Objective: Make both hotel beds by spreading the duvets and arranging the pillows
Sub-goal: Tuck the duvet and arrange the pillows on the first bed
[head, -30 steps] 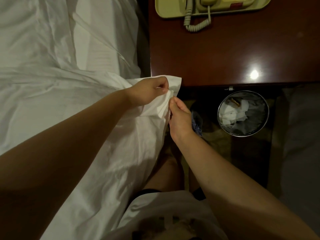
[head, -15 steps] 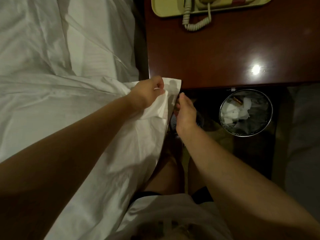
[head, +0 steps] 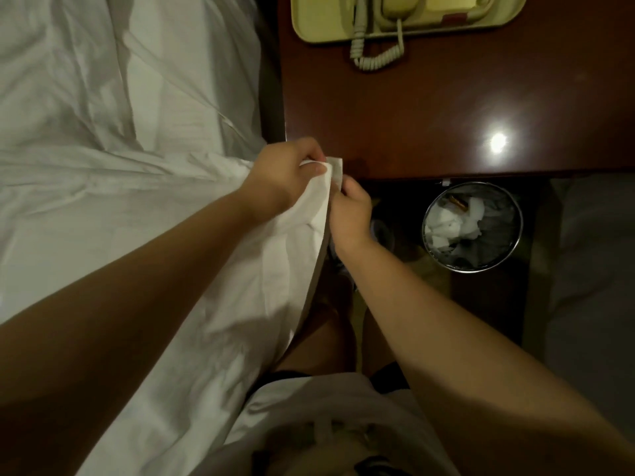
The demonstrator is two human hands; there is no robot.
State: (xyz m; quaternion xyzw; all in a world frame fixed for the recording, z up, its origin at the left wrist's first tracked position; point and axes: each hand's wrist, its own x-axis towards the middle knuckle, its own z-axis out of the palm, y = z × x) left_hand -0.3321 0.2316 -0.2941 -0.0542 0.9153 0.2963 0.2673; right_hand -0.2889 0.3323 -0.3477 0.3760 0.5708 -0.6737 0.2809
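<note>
L hand [head: 287,176] + R hand [head: 350,213] pinch duvet [head: 220,269] corner beside nightstand [head: 429,125].

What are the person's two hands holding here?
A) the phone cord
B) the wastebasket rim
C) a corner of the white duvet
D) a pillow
C: the left hand and right hand both pinch the white duvet at its corner, by the nightstand; the phone and wastebasket are untouched.

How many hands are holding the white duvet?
2. The left hand grips the duvet corner at the nightstand edge. The right hand pinches the same corner beside it, nearer the waste bin.
</note>
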